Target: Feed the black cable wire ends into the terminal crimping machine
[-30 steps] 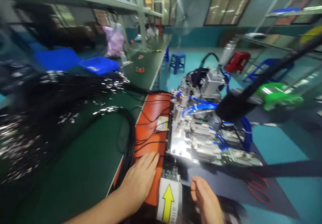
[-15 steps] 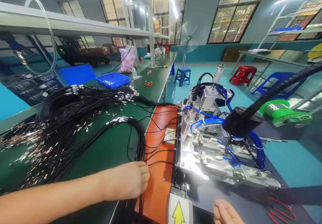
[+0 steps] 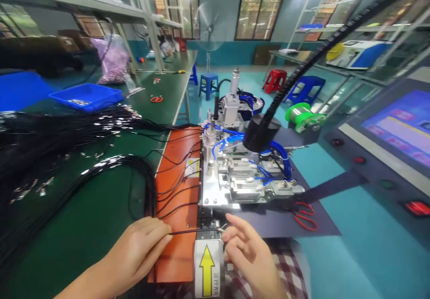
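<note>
A black cable (image 3: 188,231) stretches across the orange plate (image 3: 178,263) from my left hand (image 3: 141,247), whose fingers are closed around it. Its bare wire ends lie beside the fingertips of my right hand (image 3: 247,249), which is curled with the index finger extended; whether it touches the wires is unclear. Above the hands, several cables run from the black bundle (image 3: 149,187) over the plate into the metal machine (image 3: 215,178). The block with a yellow arrow (image 3: 207,267) sits between my hands, nearer the bottom edge.
Red-handled scissors (image 3: 305,216) lie on the dark plate at right, near a control panel (image 3: 386,155). A green spool (image 3: 305,117) stands behind. Loose cables (image 3: 67,133) and a blue tray (image 3: 87,96) are on the green table. A black flexible arm (image 3: 289,84) hangs over the machine.
The view has turned right, showing the control panel. My left hand now holds a cable out over the orange plate, and my right hand has come in beside its wire ends.
</note>
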Available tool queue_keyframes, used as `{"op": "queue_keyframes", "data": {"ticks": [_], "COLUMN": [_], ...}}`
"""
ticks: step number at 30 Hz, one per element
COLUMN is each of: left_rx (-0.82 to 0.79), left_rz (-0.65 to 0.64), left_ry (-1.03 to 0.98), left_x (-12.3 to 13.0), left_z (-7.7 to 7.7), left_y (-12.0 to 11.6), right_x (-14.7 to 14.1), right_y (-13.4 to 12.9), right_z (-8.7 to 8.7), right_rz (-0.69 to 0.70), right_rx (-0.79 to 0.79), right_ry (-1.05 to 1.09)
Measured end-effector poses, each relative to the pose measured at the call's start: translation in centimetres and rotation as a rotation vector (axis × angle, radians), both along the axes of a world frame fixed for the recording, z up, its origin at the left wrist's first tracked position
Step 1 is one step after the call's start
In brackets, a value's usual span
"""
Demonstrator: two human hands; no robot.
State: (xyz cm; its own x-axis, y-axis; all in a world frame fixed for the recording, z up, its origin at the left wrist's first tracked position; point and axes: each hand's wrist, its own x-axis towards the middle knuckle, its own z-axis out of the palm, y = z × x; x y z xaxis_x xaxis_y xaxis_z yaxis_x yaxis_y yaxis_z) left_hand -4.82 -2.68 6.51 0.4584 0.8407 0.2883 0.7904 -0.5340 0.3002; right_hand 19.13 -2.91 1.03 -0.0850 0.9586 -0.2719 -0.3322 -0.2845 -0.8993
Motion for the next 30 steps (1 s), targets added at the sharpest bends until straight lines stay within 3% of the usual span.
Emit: {"op": "queue_keyframes", "data": {"ticks": [4,6,9,12,17,21,30], "left_rx": [-0.194,-0.268,-0.569,-0.862,-1.121,-1.213,-1.258], "left_rz": [-0.1,-0.14,-0.119,-0.038,0.087,0.184,0.092], "left_ry": [0.058,-0.008,-0.195,-0.436,-0.785,-0.876,-0.908], "left_x": [1.9,3.8,6.5,7.9,8.2,8.5,7.9], "left_z": [0.4,1.1,1.7,1.4,0.1,-0.3,-0.9], "left_y": [-0.1,0.0,0.8,1.6,1.2,0.6,0.9], "right_x": [-0.5,-0.5,0.2,1.4,2.1,1.4,0.9], "right_y": [0.5,0.4,0.4,0.5,0.5,0.6,1.1], "right_z": [0.7,1.0,1.1,0.8,0.2,0.1,-0.1], "right_rz": [0.099,0.12,0.131,0.078,0.143,0.2,0.211], "right_rx": [0.009,0.031,0.057,0.04,0.027,0.006,-0.104], "right_ry": [-0.002,-0.017,0.034,0.068,0.145,0.253,0.392]}}
